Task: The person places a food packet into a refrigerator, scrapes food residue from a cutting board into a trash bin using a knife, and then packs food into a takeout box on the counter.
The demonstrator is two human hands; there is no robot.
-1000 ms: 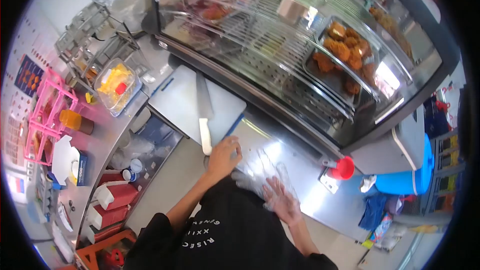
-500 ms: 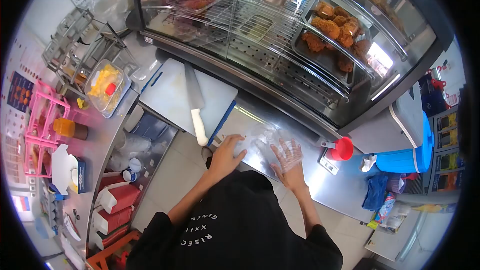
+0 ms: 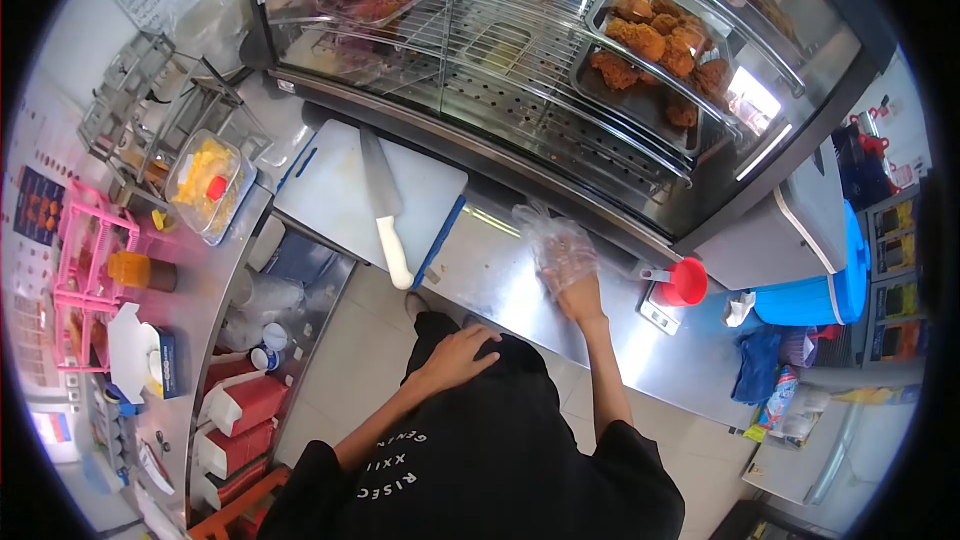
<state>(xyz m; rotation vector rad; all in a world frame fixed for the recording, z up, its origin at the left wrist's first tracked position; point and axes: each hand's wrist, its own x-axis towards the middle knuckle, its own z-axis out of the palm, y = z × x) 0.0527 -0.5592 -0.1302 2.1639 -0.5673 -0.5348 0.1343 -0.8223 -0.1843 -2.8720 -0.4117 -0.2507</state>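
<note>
A clear plastic glove [image 3: 540,225] covers my right hand [image 3: 568,265], which is over the steel counter [image 3: 490,265] close to the display case. Its fingers are blurred inside the loose plastic. Bare and empty, my left hand [image 3: 458,355] rests against the front of the black shirt with its fingers apart. Left of my right hand, a knife [image 3: 385,205] with a white handle lies on a white cutting board [image 3: 330,185].
Fried pieces [image 3: 650,35] sit on a tray in the glass case [image 3: 480,130]. A red measuring cup [image 3: 686,282] and small scale [image 3: 658,312] are to the right. On the left are a food container [image 3: 207,185] and an orange-capped bottle [image 3: 140,270].
My gloved right hand has moved forward toward the display case. My left hand has come back from the counter to the shirt. The view has shifted slightly.
</note>
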